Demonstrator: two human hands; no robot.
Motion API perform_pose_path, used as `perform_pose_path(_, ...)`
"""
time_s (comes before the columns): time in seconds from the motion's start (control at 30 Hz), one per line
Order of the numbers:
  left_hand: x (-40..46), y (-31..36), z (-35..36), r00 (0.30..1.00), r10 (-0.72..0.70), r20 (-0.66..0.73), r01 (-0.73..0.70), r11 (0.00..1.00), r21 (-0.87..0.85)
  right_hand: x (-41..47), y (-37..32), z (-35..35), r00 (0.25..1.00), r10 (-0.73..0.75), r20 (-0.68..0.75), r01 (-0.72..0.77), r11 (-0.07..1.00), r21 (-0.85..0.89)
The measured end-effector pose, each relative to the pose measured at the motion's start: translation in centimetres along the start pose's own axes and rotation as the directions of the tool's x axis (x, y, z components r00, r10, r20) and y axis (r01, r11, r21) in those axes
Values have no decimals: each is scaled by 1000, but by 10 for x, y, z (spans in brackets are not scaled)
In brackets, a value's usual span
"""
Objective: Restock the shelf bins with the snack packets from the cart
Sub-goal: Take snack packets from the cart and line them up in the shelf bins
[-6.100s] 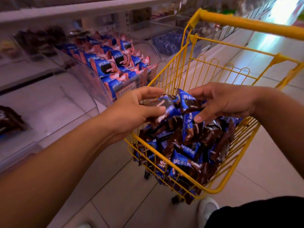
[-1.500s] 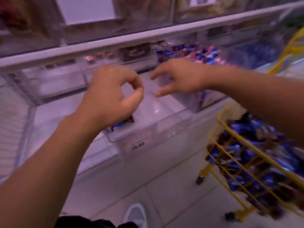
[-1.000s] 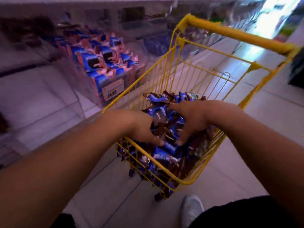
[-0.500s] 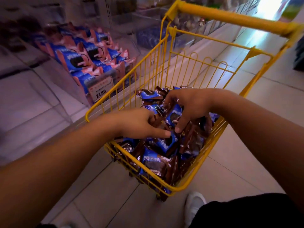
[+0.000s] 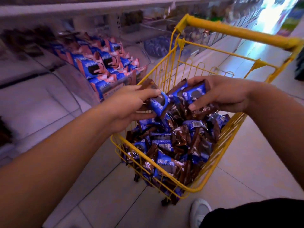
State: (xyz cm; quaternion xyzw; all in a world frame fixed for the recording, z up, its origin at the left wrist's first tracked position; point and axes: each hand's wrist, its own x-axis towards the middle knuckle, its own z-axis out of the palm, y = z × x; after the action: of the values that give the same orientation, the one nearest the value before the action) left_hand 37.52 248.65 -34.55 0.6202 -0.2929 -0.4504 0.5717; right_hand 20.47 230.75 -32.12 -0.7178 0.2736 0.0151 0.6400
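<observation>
A yellow wire cart [image 5: 194, 189] stands on the floor, heaped with blue and brown snack packets [image 5: 171, 150]. Above the heap, my left hand [image 5: 130, 104] grips a few packets [image 5: 158, 103], thumb on top and fingers underneath. My right hand [image 5: 220, 94] holds another small bunch of packets [image 5: 193, 93], fingers curled round them. Both hands hover over the cart's left half, close together.
To the left runs a low shelf with clear plastic bins. One bin [image 5: 105, 69] holds blue and pink cookie packs behind a price label. A nearer bin [image 5: 37, 102] looks almost bare. The cart handle [image 5: 238, 32] is at the far side. My white shoe [image 5: 199, 211] is beside the cart.
Both hands have risen out of the packet heap, each now holding a bunch of packets. The view has tilted up a little, showing more of the shelf.
</observation>
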Motion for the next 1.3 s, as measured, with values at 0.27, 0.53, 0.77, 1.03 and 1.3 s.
perform_pose_path(0.27,-13,3,-18,996,18,-88,-43,955,-292,8,-5,24,958,-257,125,245,964,105)
perform_pose_path(0.53,-31,6,-34,988,-120,92,119,993,11,22,-13,53,941,-193,279,175,981,88)
perform_pose_path(0.77,-46,17,-59,871,-287,399,347,934,-86,25,-22,68,892,-337,303,319,942,109)
perform_pose_path(1.03,-48,15,-59,896,-224,383,352,885,-304,25,-30,65,898,-428,104,397,887,235)
perform_pose_path(1.3,-44,13,-57,918,-193,347,317,883,-346,14,-39,45,863,-503,53,499,864,75)
